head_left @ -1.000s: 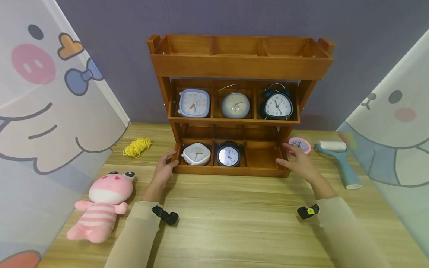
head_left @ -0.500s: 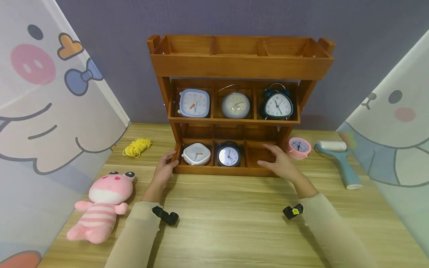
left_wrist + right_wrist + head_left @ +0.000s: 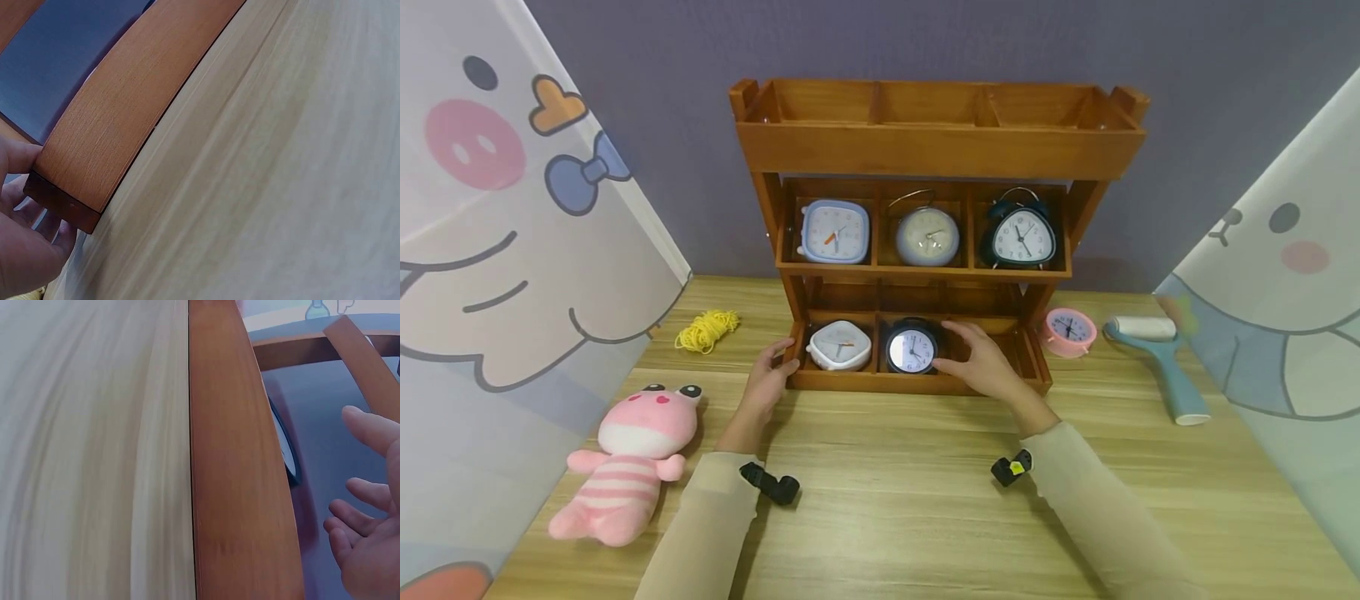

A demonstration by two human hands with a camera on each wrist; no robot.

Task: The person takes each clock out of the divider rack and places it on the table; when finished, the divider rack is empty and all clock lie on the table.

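A three-tier wooden shelf [image 3: 940, 150] stands at the back of the table. My left hand [image 3: 765, 375] grips the left end of its bottom tier; in the left wrist view the thumb is at the corner and the fingers [image 3: 64, 240] curl round the end board. My right hand [image 3: 981, 360] hovers over the bottom right compartment, thumb and fingers spread, close to the right side of a round black alarm clock [image 3: 912, 350]. Whether it touches the clock cannot be told. A white alarm clock [image 3: 840, 345] sits in the bottom left compartment.
Above stand a blue square clock [image 3: 835, 232], a round clock [image 3: 928, 237] and a dark green clock [image 3: 1022, 236]. A pink clock [image 3: 1069, 332] and lint roller [image 3: 1165, 358] lie right; yellow string [image 3: 707, 330] and a pink plush frog [image 3: 628, 467] lie left.
My right hand has moved left, from the shelf's right end beside the pink clock across the bottom right compartment to the black clock. The left hand has stayed in place.
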